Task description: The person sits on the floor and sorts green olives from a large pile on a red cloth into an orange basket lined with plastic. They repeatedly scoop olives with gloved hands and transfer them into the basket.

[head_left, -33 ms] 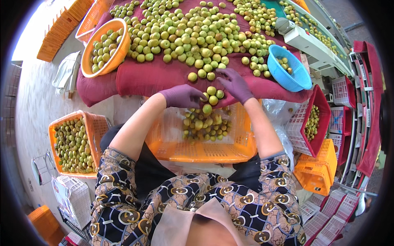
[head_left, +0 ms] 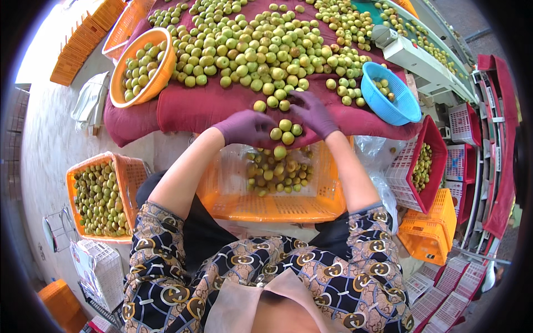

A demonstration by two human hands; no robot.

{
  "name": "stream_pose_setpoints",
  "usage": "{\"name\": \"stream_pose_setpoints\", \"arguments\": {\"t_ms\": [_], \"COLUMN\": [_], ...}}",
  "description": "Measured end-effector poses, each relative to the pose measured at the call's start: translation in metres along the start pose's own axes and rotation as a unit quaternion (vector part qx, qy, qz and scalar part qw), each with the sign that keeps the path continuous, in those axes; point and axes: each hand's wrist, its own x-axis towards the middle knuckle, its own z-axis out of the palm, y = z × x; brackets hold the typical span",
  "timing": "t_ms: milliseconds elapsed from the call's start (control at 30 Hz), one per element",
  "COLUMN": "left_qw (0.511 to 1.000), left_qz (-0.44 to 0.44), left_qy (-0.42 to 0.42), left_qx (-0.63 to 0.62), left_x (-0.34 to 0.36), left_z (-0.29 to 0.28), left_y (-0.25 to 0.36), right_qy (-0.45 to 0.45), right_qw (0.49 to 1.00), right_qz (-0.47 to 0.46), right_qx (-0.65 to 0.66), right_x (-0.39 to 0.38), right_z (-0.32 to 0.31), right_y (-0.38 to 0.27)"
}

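My left hand (head_left: 250, 126), in a purple glove, has loosely curved fingers just left of a small cluster of round green-yellow fruit (head_left: 286, 137) at the front of the maroon padded table (head_left: 194, 116). My right hand (head_left: 313, 112), also gloved, has its fingers spread and curved above the cloth, beside fruit at the edge of the big pile (head_left: 261, 50). Neither hand visibly grips a fruit. Below the table edge, an orange crate (head_left: 266, 208) lined with clear plastic holds more fruit (head_left: 277, 175), some of it blurred.
An orange basket (head_left: 116, 83) and a blue basket (head_left: 400, 105) of fruit flank the pile. A full orange crate (head_left: 136, 183) stands left, red crates (head_left: 422, 144) and stacked orange crates (head_left: 427, 222) right. A conveyor (head_left: 411, 61) runs at upper right, beside plastic sheeting (head_left: 372, 155).
Both hands have shifted very slightly up, toward the pile. A few fruit in the small front cluster and in the crate below have moved a little.
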Motion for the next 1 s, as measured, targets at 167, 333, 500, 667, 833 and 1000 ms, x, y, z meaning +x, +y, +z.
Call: {"name": "stream_pose_setpoints", "arguments": {"t_ms": [167,333,500,667,833,1000], "left_qw": [0.982,0.985,0.869,0.923,0.963,0.976], "left_qz": [-0.056,-0.071,-0.133,-0.169,-0.146,0.04], "left_qy": [0.124,0.133,0.432,0.329,0.169,0.136], "left_qx": [0.132,0.079,0.2,0.104,0.15,0.163], "left_x": [-0.002,-0.009,0.014,0.012,0.018,0.008], "left_z": [-0.006,-0.006,-0.038,-0.032,-0.013,0.013], "left_y": [-0.017,-0.025,-0.031,-0.071,-0.013,-0.023], "right_qy": [-0.04,0.126,0.215,0.142,0.05,-0.077], "right_qw": [0.99,0.974,0.971,0.97,0.964,0.952], "right_qz": [-0.131,-0.171,-0.092,-0.124,-0.187,-0.15], "right_qx": [0.021,-0.078,-0.049,-0.153,-0.184,-0.255], "right_x": [0.008,0.035,0.111,0.113,0.048,-0.015], "right_z": [0.049,0.006,-0.028,0.026,0.024,0.005], "right_y": [-0.014,-0.01,0.048,0.018,-0.01,-0.013]}}
